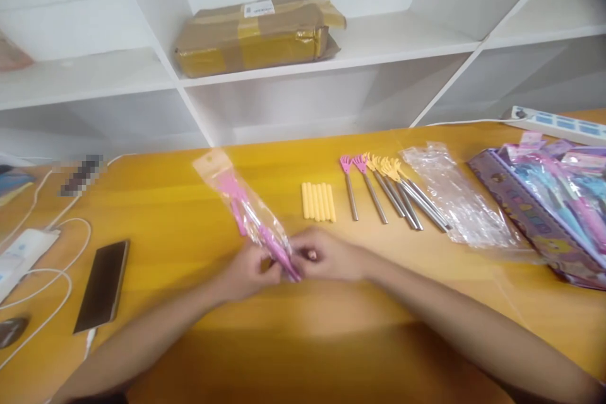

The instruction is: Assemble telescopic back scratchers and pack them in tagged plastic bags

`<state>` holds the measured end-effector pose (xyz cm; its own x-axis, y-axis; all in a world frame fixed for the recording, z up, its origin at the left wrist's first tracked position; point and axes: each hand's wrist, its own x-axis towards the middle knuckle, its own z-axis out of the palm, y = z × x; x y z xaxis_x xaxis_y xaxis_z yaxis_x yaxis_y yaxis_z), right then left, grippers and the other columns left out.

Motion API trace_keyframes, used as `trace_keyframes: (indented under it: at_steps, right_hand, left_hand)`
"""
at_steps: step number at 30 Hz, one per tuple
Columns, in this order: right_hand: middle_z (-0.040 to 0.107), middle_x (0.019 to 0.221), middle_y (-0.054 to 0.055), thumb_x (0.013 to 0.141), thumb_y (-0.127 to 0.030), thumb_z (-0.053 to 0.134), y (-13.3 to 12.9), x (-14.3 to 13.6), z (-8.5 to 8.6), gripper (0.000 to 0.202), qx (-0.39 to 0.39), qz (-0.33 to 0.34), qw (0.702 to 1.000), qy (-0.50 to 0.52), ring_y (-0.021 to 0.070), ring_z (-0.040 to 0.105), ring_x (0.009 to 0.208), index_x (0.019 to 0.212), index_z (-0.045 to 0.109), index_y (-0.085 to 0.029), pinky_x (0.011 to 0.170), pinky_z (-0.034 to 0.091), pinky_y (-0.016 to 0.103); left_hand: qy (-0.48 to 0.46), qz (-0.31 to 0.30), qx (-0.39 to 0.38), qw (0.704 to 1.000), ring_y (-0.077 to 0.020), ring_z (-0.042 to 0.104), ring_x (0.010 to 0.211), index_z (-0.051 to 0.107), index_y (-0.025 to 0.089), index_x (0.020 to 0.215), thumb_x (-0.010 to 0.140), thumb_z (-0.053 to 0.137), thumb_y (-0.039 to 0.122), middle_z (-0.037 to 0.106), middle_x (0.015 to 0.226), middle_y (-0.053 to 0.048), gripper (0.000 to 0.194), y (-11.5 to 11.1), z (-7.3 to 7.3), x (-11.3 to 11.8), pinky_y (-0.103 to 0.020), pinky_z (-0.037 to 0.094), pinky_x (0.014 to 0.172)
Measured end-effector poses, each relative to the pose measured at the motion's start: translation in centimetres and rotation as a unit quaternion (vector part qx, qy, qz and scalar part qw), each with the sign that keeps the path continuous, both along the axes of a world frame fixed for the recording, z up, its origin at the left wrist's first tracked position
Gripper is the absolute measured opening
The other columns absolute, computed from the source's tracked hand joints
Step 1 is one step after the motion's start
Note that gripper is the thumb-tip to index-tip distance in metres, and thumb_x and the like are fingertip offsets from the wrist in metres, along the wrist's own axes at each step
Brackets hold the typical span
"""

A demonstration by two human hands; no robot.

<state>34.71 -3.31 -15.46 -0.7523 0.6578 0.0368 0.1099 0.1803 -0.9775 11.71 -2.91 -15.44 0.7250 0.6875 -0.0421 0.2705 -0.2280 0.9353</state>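
A clear plastic packet (246,208) with pink parts inside slants up to the left over the table. Its lower end is pinched between my left hand (250,273) and my right hand (322,255), both closed on it. Beyond my right hand lies a row of yellow tubes (318,202). To the right of them are pink hand-shaped heads on metal rods (351,189), then several yellow-headed ones (392,183) in a fanned group. Clear empty bags (461,202) lie beside these.
A patterned box (530,221) of packaged items stands at the right, near a power strip (558,123). At the left are a phone (101,287), white cables and a white device (26,255). A taped parcel (255,35) rests on the white shelf (379,38) behind.
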Motion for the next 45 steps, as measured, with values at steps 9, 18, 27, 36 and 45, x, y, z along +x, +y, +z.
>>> trace_keyframes:
  at_steps: [9, 18, 27, 36, 45]
  right_hand:
    - [0.054, 0.065, -0.005, 0.091, -0.022, 0.062, -7.0, -1.8, -6.4, 0.018, -0.03, -0.085, 0.994, 0.063, 0.0094, 0.043, 0.059, 0.075, 0.053, -0.02, 0.056, 0.037, 0.022]
    - [0.054, 0.064, -0.005, 0.086, -0.012, 0.058, -6.8, -1.9, -6.0, 0.01, 0.017, -0.091, 0.995, 0.046, 0.0087, 0.042, 0.059, 0.081, 0.065, -0.018, 0.057, 0.035, 0.021]
    - [0.057, 0.064, -0.005, 0.084, -0.009, 0.054, -6.7, -2.0, -5.8, 0.016, 0.032, -0.089, 0.995, 0.041, 0.0073, 0.043, 0.056, 0.081, 0.067, -0.017, 0.054, 0.036, 0.019]
    - [0.058, 0.062, -0.005, 0.079, -0.007, 0.056, -7.9, -1.6, -6.4, 0.015, 0.157, -0.08, 0.983, 0.049, 0.0064, 0.046, 0.053, 0.078, 0.066, -0.018, 0.053, 0.038, 0.018]
    - [0.056, 0.06, -0.006, 0.085, -0.012, 0.06, -9.1, -1.5, -6.1, 0.017, 0.293, 0.018, 0.956, -0.024, 0.0088, 0.044, 0.052, 0.072, 0.057, -0.021, 0.053, 0.036, 0.024]
  left_hand:
    - [-0.03, -0.068, -0.036, 0.997, -0.0184, 0.067, 0.077, 0.074, 0.017, 0.087, 0.081, 0.063, 0.02, 0.075, 0.082, -0.004, 0.013, -4.1, -5.1, -1.2, -0.029, 0.056, 0.079]
    - [0.043, -0.088, -0.004, 0.995, -0.0104, 0.052, 0.059, 0.078, 0.016, 0.084, 0.076, 0.06, 0.013, 0.064, 0.068, 0.002, 0.02, -3.2, -5.5, -1.5, -0.021, 0.043, 0.06]
    - [0.019, -0.09, -0.027, 0.995, -0.0075, 0.047, 0.055, 0.08, 0.016, 0.083, 0.072, 0.055, 0.007, 0.064, 0.065, 0.004, 0.029, -2.8, -4.8, -1.2, -0.018, 0.038, 0.057]
    - [-0.122, -0.044, -0.112, 0.985, -0.0148, 0.061, 0.063, 0.072, 0.017, 0.103, 0.097, 0.062, 0.04, 0.069, 0.078, -0.004, 0.026, -2.9, -6.2, -2.8, -0.024, 0.049, 0.059]
    - [-0.257, 0.309, -0.223, 0.888, -0.0102, 0.059, 0.066, 0.073, 0.022, 0.116, 0.09, 0.081, 0.048, 0.069, 0.09, -0.001, 0.038, -0.2, -6.4, -1.9, -0.02, 0.049, 0.058]
